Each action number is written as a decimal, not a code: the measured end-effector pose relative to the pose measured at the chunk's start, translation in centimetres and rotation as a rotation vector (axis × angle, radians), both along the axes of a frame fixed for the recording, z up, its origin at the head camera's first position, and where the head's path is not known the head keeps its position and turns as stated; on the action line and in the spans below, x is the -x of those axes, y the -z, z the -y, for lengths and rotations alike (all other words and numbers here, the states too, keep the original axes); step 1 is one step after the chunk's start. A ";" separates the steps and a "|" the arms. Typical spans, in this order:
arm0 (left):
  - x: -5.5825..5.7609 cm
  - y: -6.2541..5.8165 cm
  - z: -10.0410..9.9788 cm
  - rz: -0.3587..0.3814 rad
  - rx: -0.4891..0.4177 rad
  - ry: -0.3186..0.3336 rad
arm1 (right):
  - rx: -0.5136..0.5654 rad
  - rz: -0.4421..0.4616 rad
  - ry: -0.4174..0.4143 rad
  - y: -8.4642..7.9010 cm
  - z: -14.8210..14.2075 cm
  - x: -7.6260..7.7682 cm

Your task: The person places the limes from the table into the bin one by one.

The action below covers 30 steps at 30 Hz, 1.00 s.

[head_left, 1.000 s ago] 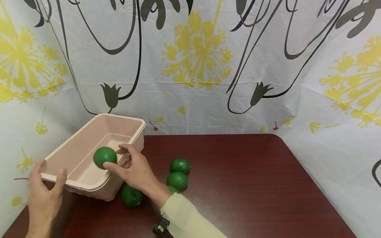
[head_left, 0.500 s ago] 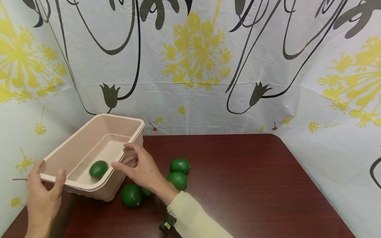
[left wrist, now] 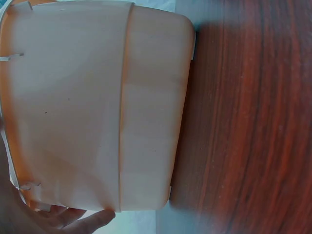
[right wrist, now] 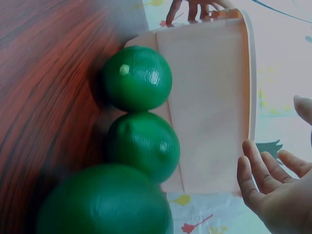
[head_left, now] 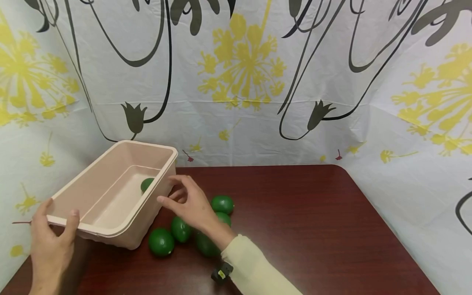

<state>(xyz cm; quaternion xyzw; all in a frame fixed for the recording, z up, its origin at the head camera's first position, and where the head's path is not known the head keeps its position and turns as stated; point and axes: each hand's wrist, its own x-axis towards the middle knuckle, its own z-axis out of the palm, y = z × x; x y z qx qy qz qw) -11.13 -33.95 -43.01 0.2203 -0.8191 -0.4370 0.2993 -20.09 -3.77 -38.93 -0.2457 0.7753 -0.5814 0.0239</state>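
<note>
since the earlier frames, the green fruit in the bin (head_left: pixel 146 184) has gone from the near end to the far right part of the floor, and the right hand (head_left: pixel 191 207) has drawn back outward over the bin's right side. the fruit now lies inside the pale pink-beige bin (head_left: pixel 147 220), partly hidden behind the right rim.

the right hand holds nothing; its fingers are loosely bent, thumb and fingertips apart, just beside the bin's outer right wall. whether a fingertip touches the bin, i cannot tell. the left hand (head_left: pixel 53 248) grips the near left corner, thumb over the rim and fingers around the outside.

five more green fruits are on the table, right of the bin. the front fruit (head_left: pixel 161 242) is just beside the bin's near right corner, with the second fruit (head_left: pixel 181 229) next to it. the third fruit (head_left: pixel 206 245) is partly covered by the right wrist, the fourth fruit (head_left: pixel 224 219) partly by the right arm, and the back fruit (head_left: pixel 222 204) sits just beyond.

a pale yellow-green sleeve (head_left: pixel 259 266) covers the right forearm, with a small black device (head_left: pixel 222 273) at the wrist. the table (head_left: pixel 313 229) is dark reddish wood; behind hangs a white cloth (head_left: pixel 250 135) printed with yellow and grey plants.
</note>
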 end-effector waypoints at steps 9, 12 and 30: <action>0.0 0.2 -0.1 0.016 -0.003 -0.017 | -0.064 -0.001 0.057 0.4 -1.7 -0.2; -0.2 0.3 0.2 0.019 -0.005 -0.015 | -0.076 0.006 0.070 0.6 -2.0 -0.4; 0.1 0.2 0.0 -0.032 0.021 -0.005 | -0.104 -0.033 0.174 1.8 -5.7 1.2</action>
